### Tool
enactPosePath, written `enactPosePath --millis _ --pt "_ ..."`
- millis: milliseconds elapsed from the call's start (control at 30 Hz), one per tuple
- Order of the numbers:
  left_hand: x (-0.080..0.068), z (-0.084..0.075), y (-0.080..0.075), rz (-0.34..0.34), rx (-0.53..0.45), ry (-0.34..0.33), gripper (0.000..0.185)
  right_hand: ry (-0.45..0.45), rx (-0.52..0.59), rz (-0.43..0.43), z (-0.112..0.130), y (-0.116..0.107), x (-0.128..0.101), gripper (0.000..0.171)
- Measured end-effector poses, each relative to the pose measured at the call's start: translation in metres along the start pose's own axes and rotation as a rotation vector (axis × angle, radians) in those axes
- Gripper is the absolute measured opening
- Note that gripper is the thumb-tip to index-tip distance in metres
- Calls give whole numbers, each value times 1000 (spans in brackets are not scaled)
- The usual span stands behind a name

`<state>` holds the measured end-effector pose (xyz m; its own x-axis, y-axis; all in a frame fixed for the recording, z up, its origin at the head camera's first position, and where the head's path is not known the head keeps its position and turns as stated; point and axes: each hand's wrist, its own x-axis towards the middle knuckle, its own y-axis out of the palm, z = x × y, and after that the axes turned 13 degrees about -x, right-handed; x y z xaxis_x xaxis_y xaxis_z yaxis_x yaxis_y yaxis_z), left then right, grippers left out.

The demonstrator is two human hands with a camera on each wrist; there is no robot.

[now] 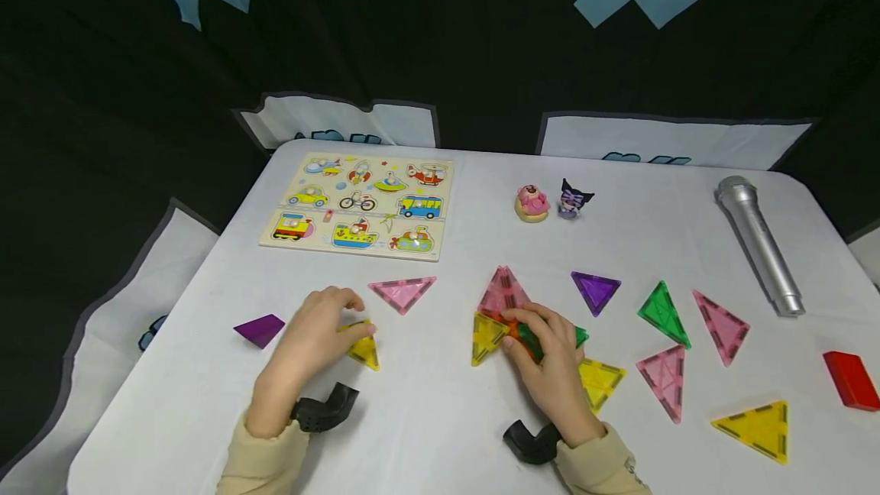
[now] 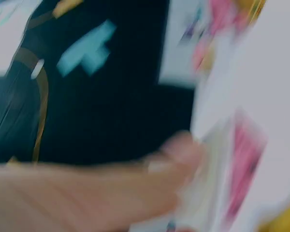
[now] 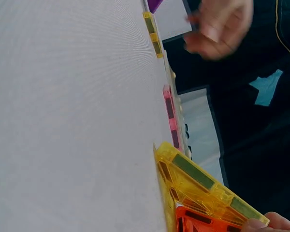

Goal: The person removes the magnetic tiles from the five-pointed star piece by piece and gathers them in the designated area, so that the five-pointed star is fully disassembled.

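Small yellow triangle tile point(image 1: 362, 347) flat on table, green tile point(image 1: 543, 338) among joined tiles

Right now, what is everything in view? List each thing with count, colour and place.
Triangle tiles, loose: about nine; pink, purple, green, yellow; spread across the near half of the table.
Tile cluster: one; pink, yellow, orange and green tiles joined; centre, under the right hand.
Yellow tile: one; at the left hand's fingertips.
Puzzle board: one; pale wood with coloured vehicles; far left.
Figurines: two; pink and purple-black; far centre.
Toy microphone: one; silver; far right.
Red block: one; right edge.
Table: one; white.
Left hand: touches the yellow tile.
Right hand: grips the tile cluster.
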<state>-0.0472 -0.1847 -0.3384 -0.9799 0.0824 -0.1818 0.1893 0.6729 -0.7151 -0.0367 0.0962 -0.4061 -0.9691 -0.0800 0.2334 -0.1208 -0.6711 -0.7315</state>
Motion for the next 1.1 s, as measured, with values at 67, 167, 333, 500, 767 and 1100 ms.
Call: enactPosePath --millis 67,167,333,500,767,1100 --pt "5 -11 23 10 -28 92 48 0 5 3 0 0 0 30" --pt "15 -24 60 118 -32 227 72 1 5 11 1 0 0 32" --pt "26 -34 95 159 0 299 73 -12 -6 25 3 2 -1 33" --pt "27 -33 94 121 -152 265 46 -28 -3 11 3 3 -2 31" --pt "27 -20 89 126 -381 316 27 -65 -16 -9 1 3 -1 30" --pt "27 -5 64 163 -386 238 11 -11 -19 6 1 1 -1 30"
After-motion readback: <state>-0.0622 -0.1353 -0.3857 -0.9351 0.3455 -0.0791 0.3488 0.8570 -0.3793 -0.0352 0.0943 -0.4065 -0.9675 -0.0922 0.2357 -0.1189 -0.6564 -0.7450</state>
